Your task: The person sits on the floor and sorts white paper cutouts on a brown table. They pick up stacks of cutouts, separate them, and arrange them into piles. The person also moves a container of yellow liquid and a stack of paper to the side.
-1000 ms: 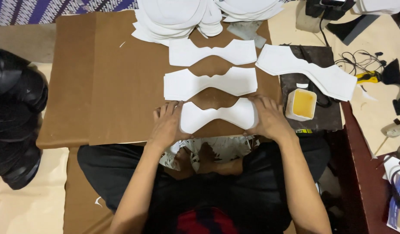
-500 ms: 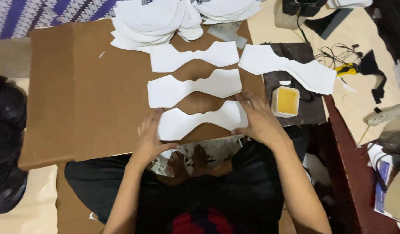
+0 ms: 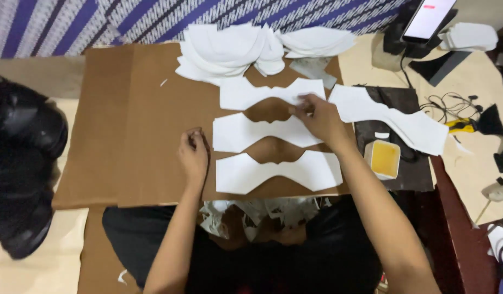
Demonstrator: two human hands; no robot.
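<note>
Fingertips of the right hand (image 3: 318, 117) are pinched down at the right end of the top white cut piece (image 3: 262, 92), and I read them as touching or lightly gripping its edge; I can't tell whether they truly hold it. Over on the other side, the left hand (image 3: 193, 154) is curled loosely, resting on the brown cardboard sheet (image 3: 126, 130) just beside the middle white cut piece (image 3: 246, 133), holding nothing. Nearest me lies the bottom white cut piece (image 3: 278, 173), flat and untouched. I judge the step in hand to be setting out or straightening the three pieces in a column; the next move calls for a light pull on that top edge without dragging its neighbour. Half a second ago both hands were pressed on the ends of the bottom piece; now they've lifted off, the right reaching two rows up. A small yellow glue tub (image 3: 383, 159) sits to the right.
</note>
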